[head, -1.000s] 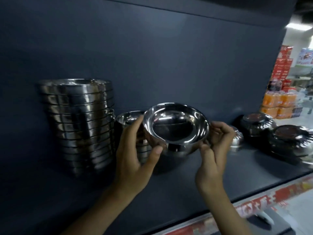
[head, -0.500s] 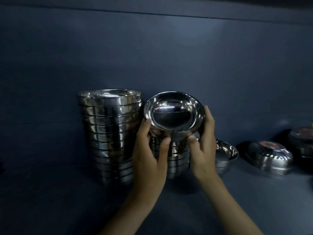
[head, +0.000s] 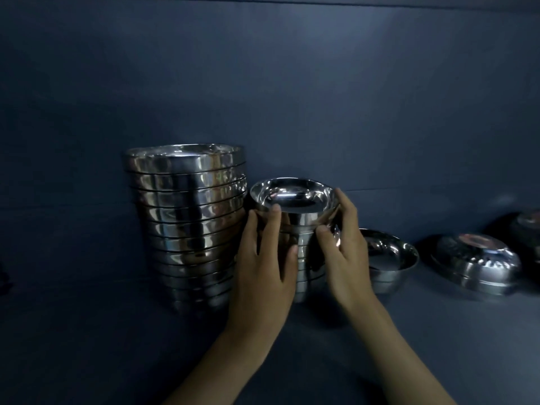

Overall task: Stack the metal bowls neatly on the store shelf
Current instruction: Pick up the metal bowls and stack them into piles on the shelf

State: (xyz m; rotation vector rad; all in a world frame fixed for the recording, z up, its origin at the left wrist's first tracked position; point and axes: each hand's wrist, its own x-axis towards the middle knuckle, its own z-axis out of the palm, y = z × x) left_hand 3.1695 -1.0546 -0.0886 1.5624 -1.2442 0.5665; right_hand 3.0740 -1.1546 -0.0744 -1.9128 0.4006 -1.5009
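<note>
A small shiny metal bowl (head: 293, 197) sits upright on top of a short stack of small bowls (head: 304, 276) in the middle of the dark shelf (head: 87, 331). My left hand (head: 263, 258) wraps the stack's left side, thumb at the top bowl's rim. My right hand (head: 343, 247) cups the right side, fingers on the top bowl's wall. Much of the short stack is hidden behind both hands. To its left, touching or nearly so, stands a taller stack of wider bowls (head: 187, 223).
A single upright bowl (head: 388, 258) rests just right of my right hand. Further right an upside-down bowl (head: 476, 263) lies on the shelf, and another (head: 530, 226) is cut off by the frame's edge. The dark back panel (head: 292, 83) rises close behind.
The bowl was held tilted in the air in both hands; it has come down level onto the short stack, and both hands slid lower around it. The view shifted left.
</note>
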